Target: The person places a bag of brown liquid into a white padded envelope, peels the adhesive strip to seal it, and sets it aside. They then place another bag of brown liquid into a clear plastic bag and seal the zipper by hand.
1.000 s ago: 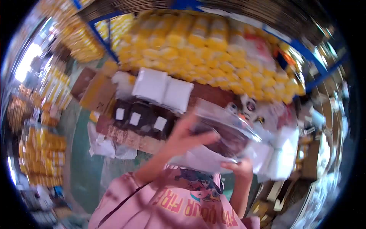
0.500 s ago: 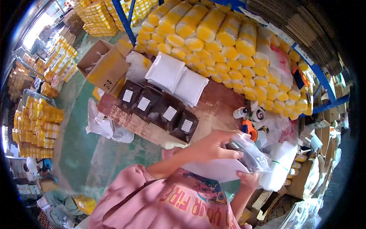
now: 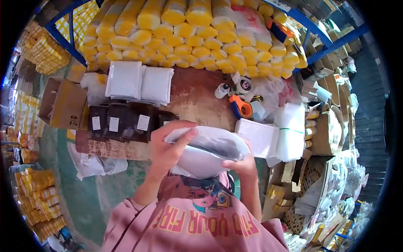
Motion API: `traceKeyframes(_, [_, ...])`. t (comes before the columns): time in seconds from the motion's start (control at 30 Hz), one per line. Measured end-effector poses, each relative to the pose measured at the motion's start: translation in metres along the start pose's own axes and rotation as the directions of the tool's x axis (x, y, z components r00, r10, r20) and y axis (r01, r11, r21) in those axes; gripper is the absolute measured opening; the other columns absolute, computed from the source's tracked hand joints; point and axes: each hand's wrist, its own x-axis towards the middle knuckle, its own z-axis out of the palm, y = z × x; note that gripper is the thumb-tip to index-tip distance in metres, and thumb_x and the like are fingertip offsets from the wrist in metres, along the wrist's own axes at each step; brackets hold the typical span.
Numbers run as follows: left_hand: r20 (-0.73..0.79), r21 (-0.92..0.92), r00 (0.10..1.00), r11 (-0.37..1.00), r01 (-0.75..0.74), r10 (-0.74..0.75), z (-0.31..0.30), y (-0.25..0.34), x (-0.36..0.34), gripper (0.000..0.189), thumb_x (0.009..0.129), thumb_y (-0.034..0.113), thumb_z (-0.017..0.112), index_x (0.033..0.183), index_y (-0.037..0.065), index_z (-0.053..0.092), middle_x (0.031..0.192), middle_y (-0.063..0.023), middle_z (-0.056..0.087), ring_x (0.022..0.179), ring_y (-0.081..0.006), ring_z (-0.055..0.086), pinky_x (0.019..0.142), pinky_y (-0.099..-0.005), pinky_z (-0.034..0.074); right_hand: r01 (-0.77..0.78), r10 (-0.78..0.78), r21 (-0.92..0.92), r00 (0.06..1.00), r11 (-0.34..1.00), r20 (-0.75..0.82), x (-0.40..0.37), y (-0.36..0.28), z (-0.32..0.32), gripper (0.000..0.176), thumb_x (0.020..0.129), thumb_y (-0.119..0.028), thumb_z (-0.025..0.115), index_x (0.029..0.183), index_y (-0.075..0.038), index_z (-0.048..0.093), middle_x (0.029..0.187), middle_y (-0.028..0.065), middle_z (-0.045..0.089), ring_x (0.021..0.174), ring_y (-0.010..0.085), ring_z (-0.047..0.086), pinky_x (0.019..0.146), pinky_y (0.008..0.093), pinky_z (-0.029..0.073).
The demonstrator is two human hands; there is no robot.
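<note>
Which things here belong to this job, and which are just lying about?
Likely the job:
- white bag, held by left hand and right hand
- dark packs
- white packets

Apparently just lying about:
- bottle
- orange tool
- yellow bundles

The limp white plastic bag looks smooth and glossy, with bright creases. Flat dark-brown rectangular packets have shiny, plastic-looking skins and matt white paper-like labels. The reddish-brown wooden-looking surface is scuffed and rough, the open brown cardboard box matt, the pink printed shirt matt cloth.
</note>
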Motion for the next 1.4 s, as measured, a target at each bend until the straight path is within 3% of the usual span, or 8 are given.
traceKeyframes(0.33, [0.378, 0.082, 0.873, 0.928, -0.364, 0.309, -0.005, -0.014, -0.003, 0.039, 0.075, -0.008, 0.057, 0.112, 0.003, 0.065, 0.100, -0.0114, 0.070, 0.081, -0.0158, 0.067, 0.074, -0.0250, 0.051, 0.334, -0.502, -0.675, 0.862, 0.658, -0.063, -0.014, 0.013, -0.006, 0.014, 0.080, 0.003, 0.067, 0.094, 0.003, 0.071, 0.093, 0.0149, 0.072, 0.084, 0.0209, 0.069, 0.075, 0.0275, 0.052])
traceKeyframes(0.53, [0.552, 0.119, 0.788, 0.909, -0.400, 0.274, -0.013, -0.041, 0.013, 0.041, 0.077, -0.001, 0.061, 0.118, 0.006, 0.062, 0.104, -0.0104, 0.068, 0.088, -0.0235, 0.069, 0.078, -0.0272, 0.052, 0.092, -0.294, -0.741, 0.944, 0.666, -0.147, -0.028, 0.024, -0.025, 0.017, 0.081, 0.004, 0.067, 0.097, 0.001, 0.072, 0.086, 0.0120, 0.072, 0.076, 0.0157, 0.069, 0.069, 0.0263, 0.052])
traceKeyframes(0.77, [0.341, 0.267, 0.850, 0.908, 0.322, -0.401, -0.043, -0.145, 0.031, 0.013, 0.080, 0.011, 0.076, 0.087, 0.001, 0.074, 0.085, -0.0061, 0.073, 0.077, -0.0079, 0.065, 0.069, -0.0230, 0.053, -0.108, -0.036, -0.839, 0.988, 0.533, -0.150, -0.041, 0.079, -0.031, 0.012, 0.083, -0.008, 0.069, 0.093, -0.003, 0.070, 0.070, 0.0202, 0.062, 0.055, 0.0250, 0.063, 0.051, 0.0294, 0.046])
traceKeyframes(0.87, [0.402, 0.362, 0.758, 0.849, 0.385, -0.514, -0.054, -0.185, 0.039, 0.013, 0.081, 0.012, 0.076, 0.085, 0.000, 0.074, 0.077, -0.0034, 0.072, 0.070, -0.0064, 0.063, 0.065, -0.0221, 0.053, -0.207, -0.010, -0.789, 0.965, 0.579, -0.260, -0.059, 0.088, -0.039, 0.012, 0.083, -0.009, 0.068, 0.093, -0.003, 0.070, 0.069, 0.0242, 0.056, 0.053, 0.0307, 0.060, 0.050, 0.0318, 0.045])
traceKeyframes(1.03, [0.755, 0.339, 0.455, 0.875, 0.345, -0.472, -0.010, -0.189, 0.042, 0.077, 0.070, 0.023, 0.084, 0.137, 0.012, 0.049, 0.144, -0.0119, 0.043, 0.116, -0.0221, 0.055, 0.083, -0.0316, 0.053, -0.370, 0.091, -0.765, 0.920, 0.527, -0.382, -0.083, 0.071, -0.055, 0.015, 0.081, -0.008, 0.068, 0.095, -0.002, 0.071, 0.066, 0.0252, 0.054, 0.048, 0.0289, 0.056, 0.049, 0.0314, 0.043])
traceKeyframes(1.13, [0.916, 0.288, 0.296, 0.957, -0.017, -0.270, 0.012, -0.214, 0.030, 0.079, 0.069, 0.029, 0.084, 0.138, 0.015, 0.048, 0.149, -0.0112, 0.036, 0.120, -0.0270, 0.053, 0.091, -0.0360, 0.049, -0.383, 0.074, -0.756, 0.910, 0.531, -0.409, -0.083, 0.072, -0.054, 0.015, 0.082, -0.008, 0.068, 0.095, -0.001, 0.071, 0.064, 0.0245, 0.053, 0.045, 0.0220, 0.052, 0.049, 0.0305, 0.043])
traceKeyframes(1.17, [0.907, 0.266, 0.392, 0.933, -0.243, -0.157, 0.012, -0.214, 0.024, 0.062, 0.074, 0.028, 0.079, 0.130, 0.016, 0.056, 0.140, -0.0116, 0.048, 0.123, -0.0313, 0.051, 0.097, -0.0394, 0.045, -0.373, 0.050, -0.759, 0.910, 0.533, -0.412, -0.076, 0.072, -0.052, 0.015, 0.082, -0.008, 0.068, 0.095, -0.001, 0.071, 0.064, 0.0244, 0.053, 0.045, 0.0207, 0.052, 0.049, 0.0304, 0.042])
traceKeyframes(1.4, [0.739, 0.547, 0.583, 0.806, -0.225, -0.338, -0.008, -0.180, 0.086, 0.016, 0.084, 0.013, 0.062, 0.097, 0.012, 0.072, 0.094, -0.0106, 0.070, 0.087, -0.0323, 0.066, 0.080, -0.0385, 0.052, -0.353, 0.093, -0.666, 0.914, 0.657, -0.394, -0.030, 0.072, -0.058, 0.018, 0.087, -0.013, 0.065, 0.100, 0.000, 0.066, 0.059, 0.0099, 0.048, 0.058, 0.0051, 0.043, 0.052, 0.0260, 0.039])
